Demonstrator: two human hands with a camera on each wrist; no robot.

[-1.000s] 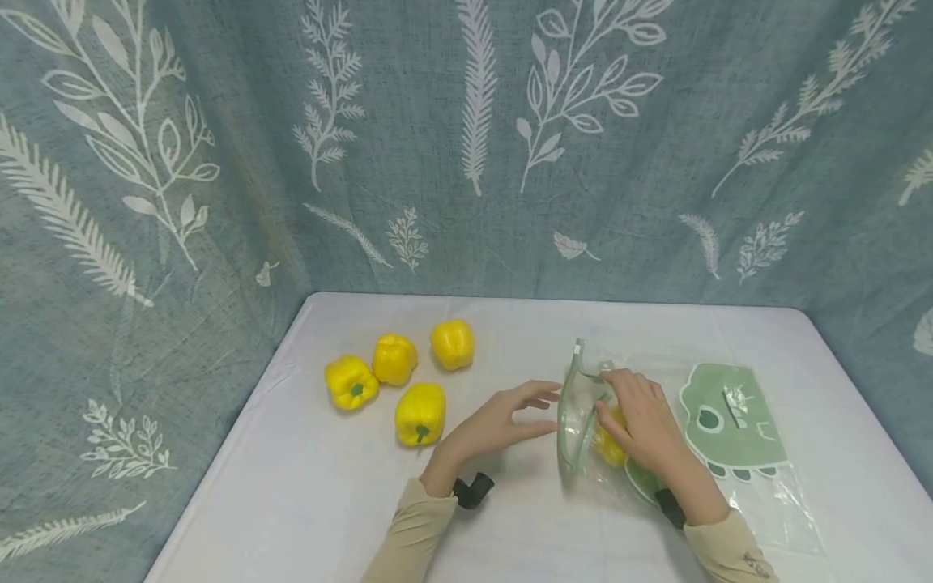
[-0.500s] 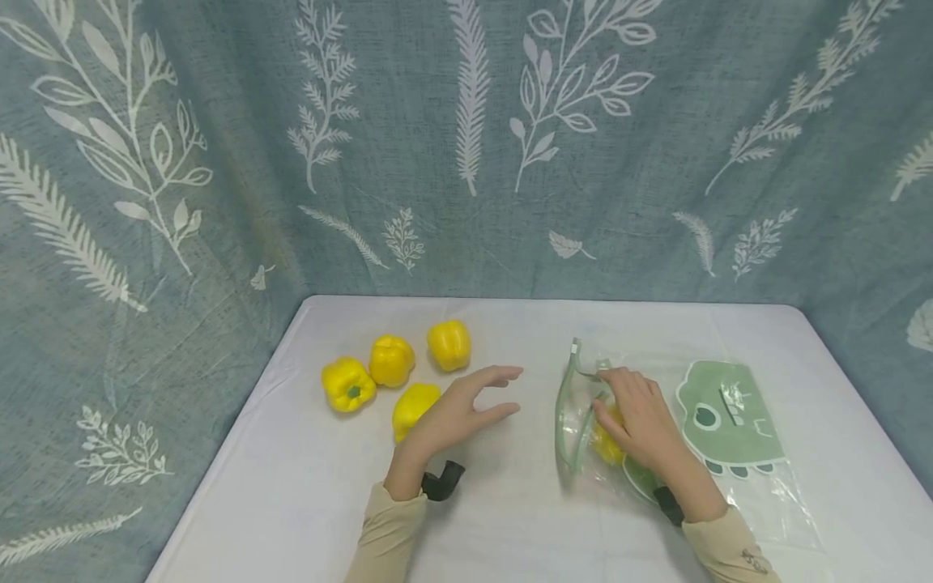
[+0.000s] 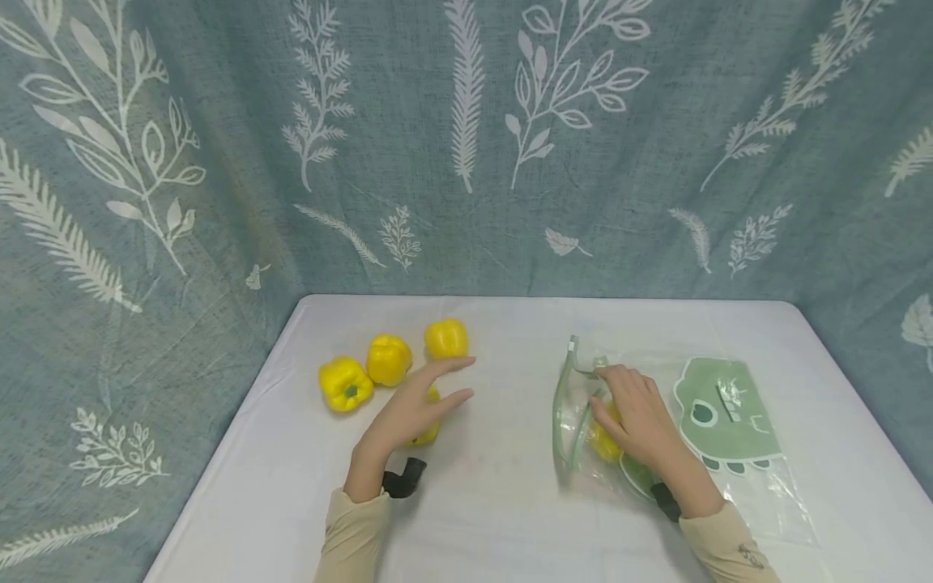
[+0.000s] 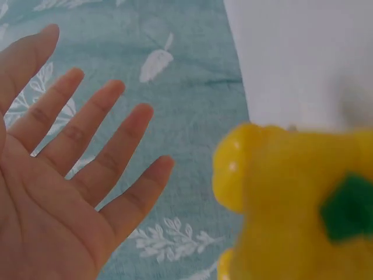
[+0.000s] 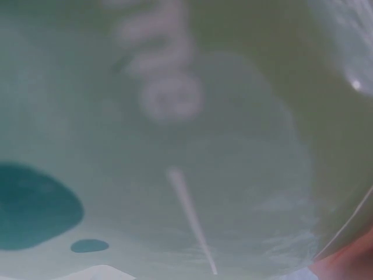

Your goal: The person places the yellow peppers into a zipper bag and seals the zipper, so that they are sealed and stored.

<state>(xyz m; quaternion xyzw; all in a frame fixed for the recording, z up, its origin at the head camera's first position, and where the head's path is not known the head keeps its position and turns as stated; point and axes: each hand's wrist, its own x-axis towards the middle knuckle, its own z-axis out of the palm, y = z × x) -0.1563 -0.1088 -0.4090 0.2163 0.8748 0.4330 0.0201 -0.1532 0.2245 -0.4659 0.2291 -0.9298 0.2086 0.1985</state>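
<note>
My left hand point(image 3: 408, 409), fingers spread, hovers over a yellow bell pepper point(image 3: 428, 436) and hides much of it in the head view. In the left wrist view that hand's palm shows with nothing in it, and a yellow pepper with a green stem point(image 4: 291, 198) looms close at the right. My right hand point(image 3: 641, 413) pinches the mouth of a clear zip bag point(image 3: 736, 417), which has a green cartoon print. Inside the bag, near its gaping green zip strip point(image 3: 560, 413), lies one yellow pepper point(image 3: 603, 444). The bag's printed film point(image 5: 175, 146) fills the right wrist view.
Three more yellow peppers stand at the left: the leftmost pepper point(image 3: 346, 384), the middle pepper point(image 3: 389, 359) and the rear pepper point(image 3: 446, 337). A white cloth covers the table point(image 3: 503, 502). A patterned blue-green curtain point(image 3: 408, 162) hangs behind and at the sides.
My left hand has moved left, away from the bag's mouth, to above the nearest loose pepper. The right hand keeps its hold on the bag.
</note>
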